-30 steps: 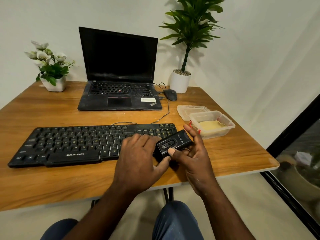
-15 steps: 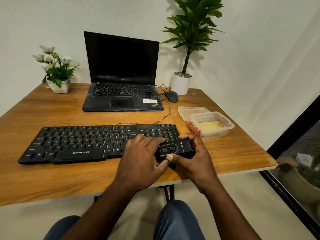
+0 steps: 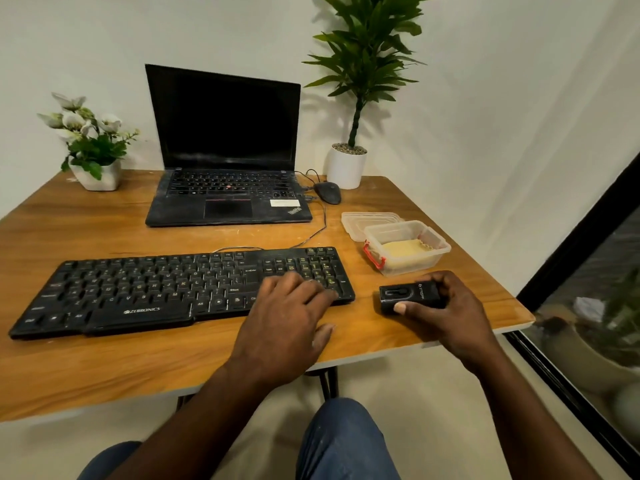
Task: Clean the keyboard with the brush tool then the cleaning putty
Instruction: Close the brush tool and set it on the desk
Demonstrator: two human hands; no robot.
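The right hand (image 3: 446,313) has the small black boxy plastic brush tool (image 3: 408,296), grip clamped on it: thumb on the near edge, fingers curled over the far side. The tool sits low on the wooden bench (image 3: 104,368) and looks to be touching it. No bristles on show from here, so I can't say whether the brush is out. The left hand (image 3: 287,323) lies flat on the number-pad end of the long black wired keyboard (image 3: 156,289), fingers fairly straight, its grip apart and holding nothing. I'd read that as steadying the board.

Now the relation that matters. The keyboard lies to the left of the tool, just beside it, with a strip of bare wood between. The tool's long axis runs left to right, roughly in line with the keyboard's own length. So the right hand's route looks like a short carry leftward onto the keys. The pale yellow cleaning putty (image 3: 405,249) sits in the clear plastic tub (image 3: 412,266) just behind the tool, lid off. That's for the later step, by my reckoning.
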